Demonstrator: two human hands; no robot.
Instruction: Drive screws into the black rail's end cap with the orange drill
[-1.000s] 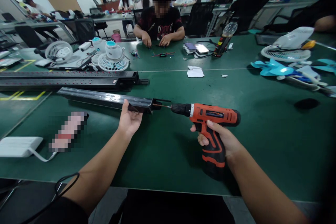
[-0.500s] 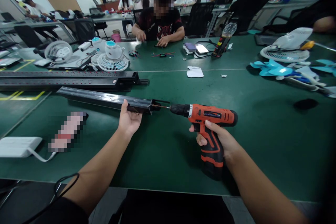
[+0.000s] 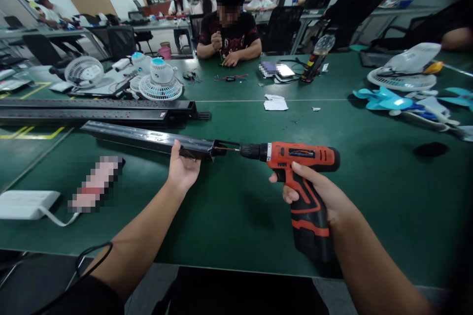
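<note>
My left hand (image 3: 185, 170) is closed around the near end of a long black metal rail (image 3: 148, 139), thumb on top and fingers underneath. The rail slants across the table, its far end at the left. An orange and black cordless drill (image 3: 303, 157) is gripped in my right hand (image 3: 325, 192), with the forefinger by the trigger. The drill's thin bit (image 3: 231, 149) points left and reaches the open end of the rail. Whether the tip touches a screw in there is hidden.
More black rails (image 3: 92, 110) lie behind at the left. A phone (image 3: 98, 184) is cabled to a white power bank (image 3: 27, 204) at the near left. White fan parts (image 3: 160, 83), blue blades (image 3: 384, 98), a bottle (image 3: 318, 59) and paper (image 3: 275, 102) are farther back. A person (image 3: 229, 29) works opposite.
The drill's grip has swung slightly right and its body tilts down a little at the rear. My left hand and the rail stay in place. The person opposite has raised a hand.
</note>
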